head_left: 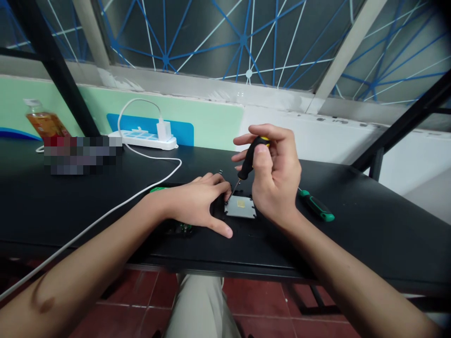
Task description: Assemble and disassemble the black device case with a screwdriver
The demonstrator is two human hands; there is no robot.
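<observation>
My right hand grips a screwdriver with a black and yellow handle, thumb pressed along it and the other fingers loosely curled. Its thin shaft slants down to the left corner of a flat silver metal plate bearing a small yellowish label. My left hand lies over a dark part beside the plate, thumb stretched out and index finger bent down by the screwdriver tip. Green circuit board bits show from under that hand; most of what it covers is hidden. Small metal bits lie just behind it.
A green and black screwdriver lies to the right on the black table. At the back left stand a white power strip with a charger and a drink bottle. A white cable crosses the left side.
</observation>
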